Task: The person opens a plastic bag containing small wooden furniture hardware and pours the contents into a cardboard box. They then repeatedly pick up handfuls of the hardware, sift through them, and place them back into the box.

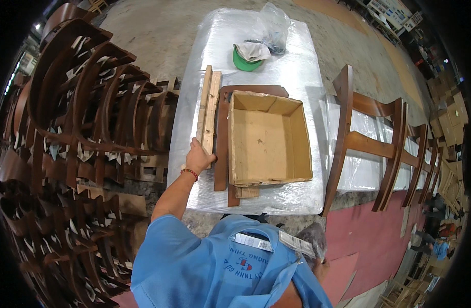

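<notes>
Open cardboard box (268,138) sits on the plastic-wrapped table (297,66), flaps gone, and its pale brown inside shows nothing in it, just scuffed, slightly dented walls. It rests on a dark brown wooden frame (222,138), glossy and flat, whose left rail and top edge poke out from under the box. A short pale offcut (247,192) peeks from beneath the box's near edge.

Left hand (199,156) is out over the table, fingers wrapped around the near end of the light wooden strips (208,105) — rough, unfinished planks lying side by side, running away from the person just left of the frame. A red beaded bracelet (190,173) rings that wrist.

Right hand (320,267) is low by the body, mostly hidden behind the blue shirt; it seems to hold a crinkled clear plastic bag (312,238), but I can't tell how the fingers stand.

Far end of the table: a green cap (245,60) with a pale cloth on it, beside a knotted clear bag (274,25).

Left, rows of curved dark chair parts (91,102), stacked with paper scraps between them. Right, chair back frames (379,143) lean on a second wrapped surface.
</notes>
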The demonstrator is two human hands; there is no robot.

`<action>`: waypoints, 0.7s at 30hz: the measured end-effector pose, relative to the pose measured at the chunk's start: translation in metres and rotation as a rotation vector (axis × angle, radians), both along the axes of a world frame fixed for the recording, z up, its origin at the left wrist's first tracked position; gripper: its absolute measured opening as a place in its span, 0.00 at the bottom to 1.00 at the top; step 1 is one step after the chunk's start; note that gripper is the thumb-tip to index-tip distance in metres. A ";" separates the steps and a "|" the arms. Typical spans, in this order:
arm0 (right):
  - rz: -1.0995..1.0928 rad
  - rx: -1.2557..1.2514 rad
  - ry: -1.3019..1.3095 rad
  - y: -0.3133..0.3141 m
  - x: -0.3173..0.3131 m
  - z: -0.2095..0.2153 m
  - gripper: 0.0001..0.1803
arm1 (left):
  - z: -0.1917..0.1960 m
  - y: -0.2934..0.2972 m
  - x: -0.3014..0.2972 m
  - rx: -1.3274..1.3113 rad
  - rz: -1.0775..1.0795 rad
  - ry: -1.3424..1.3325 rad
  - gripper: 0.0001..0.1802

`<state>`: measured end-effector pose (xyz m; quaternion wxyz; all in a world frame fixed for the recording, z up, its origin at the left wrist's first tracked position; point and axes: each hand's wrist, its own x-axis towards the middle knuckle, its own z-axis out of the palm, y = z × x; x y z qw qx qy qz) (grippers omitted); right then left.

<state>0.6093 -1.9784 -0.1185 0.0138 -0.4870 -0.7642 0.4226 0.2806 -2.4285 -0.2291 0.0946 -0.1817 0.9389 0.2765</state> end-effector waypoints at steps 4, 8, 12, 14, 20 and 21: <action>-0.030 0.001 -0.041 -0.005 -0.004 0.005 0.20 | -0.004 0.015 0.003 0.024 -0.054 0.011 0.45; -0.018 -0.029 0.101 -0.008 -0.002 0.008 0.20 | -0.011 0.018 0.010 -0.020 -0.172 0.005 0.47; -0.033 0.012 0.039 0.004 -0.001 0.016 0.17 | 0.007 0.008 0.001 -0.101 -0.333 -0.204 0.49; -0.050 -0.058 0.101 0.017 -0.005 0.022 0.16 | 0.024 0.016 -0.004 0.013 -0.294 -0.172 0.48; -0.015 -0.082 0.121 0.053 -0.007 0.031 0.13 | 0.063 0.100 0.013 0.329 -0.401 -0.083 0.32; -0.013 -0.090 0.128 0.060 -0.006 0.029 0.13 | 0.066 0.111 0.013 0.281 -0.418 -0.017 0.30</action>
